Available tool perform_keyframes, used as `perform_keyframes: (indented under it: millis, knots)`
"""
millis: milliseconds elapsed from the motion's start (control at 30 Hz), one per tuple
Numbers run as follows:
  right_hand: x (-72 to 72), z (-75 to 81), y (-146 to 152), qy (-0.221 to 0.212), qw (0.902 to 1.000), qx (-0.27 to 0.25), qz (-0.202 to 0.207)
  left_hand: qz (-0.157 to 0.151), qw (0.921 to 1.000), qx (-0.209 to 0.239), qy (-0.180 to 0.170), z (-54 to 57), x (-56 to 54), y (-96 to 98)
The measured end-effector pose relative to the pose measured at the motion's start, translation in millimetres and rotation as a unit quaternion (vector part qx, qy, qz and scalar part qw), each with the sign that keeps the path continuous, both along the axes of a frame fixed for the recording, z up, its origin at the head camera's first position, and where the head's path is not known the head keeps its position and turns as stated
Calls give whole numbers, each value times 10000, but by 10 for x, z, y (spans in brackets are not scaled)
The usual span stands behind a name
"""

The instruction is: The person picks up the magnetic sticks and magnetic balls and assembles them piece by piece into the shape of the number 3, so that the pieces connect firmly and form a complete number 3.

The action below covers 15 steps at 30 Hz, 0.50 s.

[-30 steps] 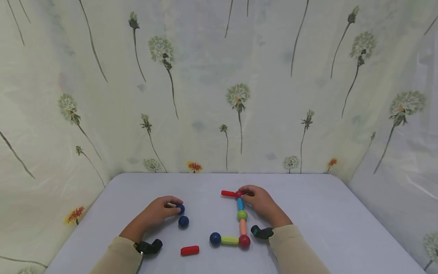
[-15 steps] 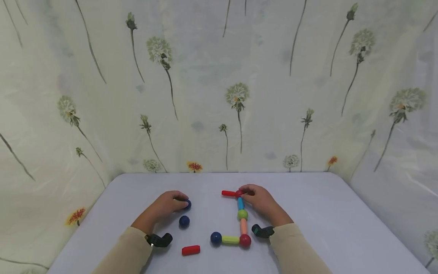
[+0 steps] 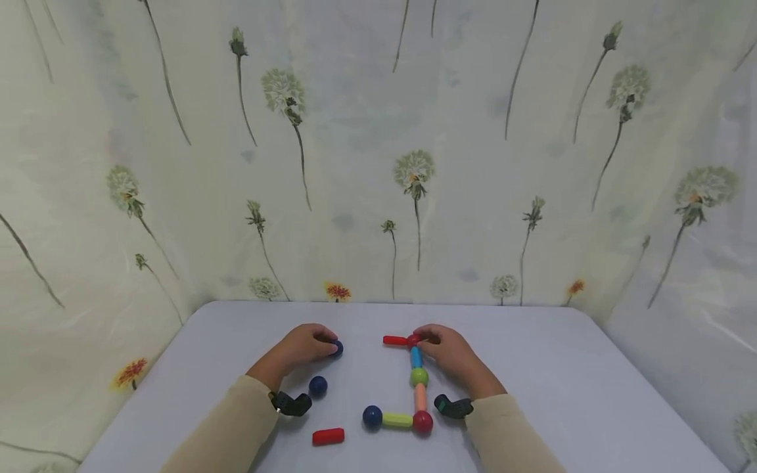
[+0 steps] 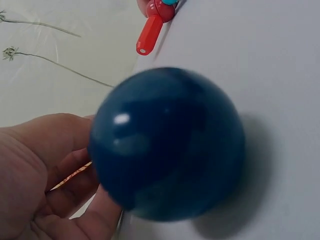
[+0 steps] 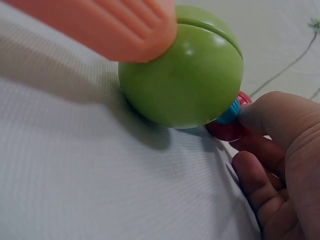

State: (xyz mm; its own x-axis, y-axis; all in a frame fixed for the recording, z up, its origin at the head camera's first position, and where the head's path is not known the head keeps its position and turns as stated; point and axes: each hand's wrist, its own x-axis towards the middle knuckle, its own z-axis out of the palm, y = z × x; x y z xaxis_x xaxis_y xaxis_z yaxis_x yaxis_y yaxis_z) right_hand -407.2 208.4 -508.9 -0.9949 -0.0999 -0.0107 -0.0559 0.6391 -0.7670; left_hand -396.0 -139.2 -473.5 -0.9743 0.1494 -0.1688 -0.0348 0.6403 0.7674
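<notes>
My left hand (image 3: 307, 345) pinches a dark blue ball (image 3: 338, 349) by its left side, over the back left of the table. Nearer me lies a second blue ball (image 3: 318, 387); in the left wrist view a large blue ball (image 4: 170, 145) hides my left fingertips. My right hand (image 3: 447, 348) grips the red ball (image 3: 412, 341) at the far end of a chain of toy balls and rods. From that ball a red rod (image 3: 395, 340) points left and a blue rod (image 3: 416, 358) runs toward me to a green ball (image 5: 182, 80).
The chain continues through a peach rod (image 3: 420, 396), a near red ball (image 3: 422, 422), a yellow-green rod (image 3: 397, 420) and a blue end ball (image 3: 372, 418). A loose red rod (image 3: 328, 436) lies at the front of the white table (image 3: 562, 381). Behind hangs a flowered curtain (image 3: 355, 164).
My left hand has carried its blue ball to the right and slightly away from me, toward the red rod. The right hand has stayed at the far red ball.
</notes>
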Motion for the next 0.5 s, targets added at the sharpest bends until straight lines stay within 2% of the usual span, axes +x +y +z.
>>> perform_keyframes:
  millis: [200,500]
  knots:
    - [14,-12,-3,-31,9999,-104,100,47,10000,-31,-33,-28,-52,59]
    - [6,-35,19,71,10000,-46,44,-436,9980,-447,111,51,-160,284]
